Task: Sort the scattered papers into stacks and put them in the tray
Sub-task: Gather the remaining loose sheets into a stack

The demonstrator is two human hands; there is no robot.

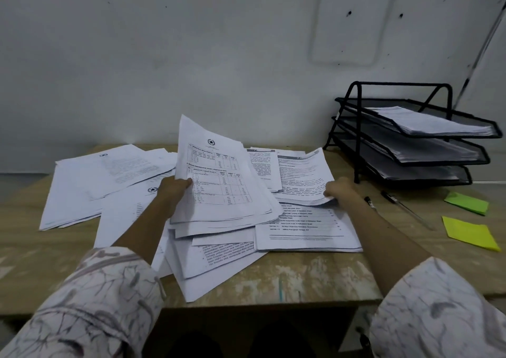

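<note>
Head view: left hand fingers clamp a tilted sheaf, prob. to gather it. Right hand pinches another bundle, tray nearby.

One head-worn camera looks forward and down, close over the desk.

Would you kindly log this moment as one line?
left hand: holds table sheets | right hand: grips text sheets | tray: part-filled
</note>
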